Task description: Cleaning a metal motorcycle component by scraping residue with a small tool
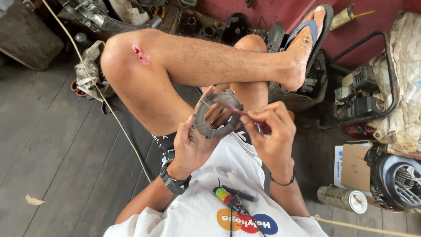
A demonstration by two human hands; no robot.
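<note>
My left hand [189, 142] holds up a grey notched metal ring [215, 115], a flat disc with a wide round hole and tabs on its rim. My right hand [271, 131] pinches a thin reddish stick-like tool [237, 110] whose tip lies across the ring's face. Both hands are above my lap, over my white shirt. A black watch sits on my left wrist and a thin dark band on my right. My crossed bare legs lie just beyond the ring, one foot in a blue sandal [313, 33].
Dark wooden floorboards [57, 140] spread to the left, crossed by a pale cord [114, 114]. Engine parts [101, 15] lie at the top. Small motors [364, 98] and a black fan housing [397, 180] stand at right, with a cardboard piece [353, 164] and a rusty can [342, 198].
</note>
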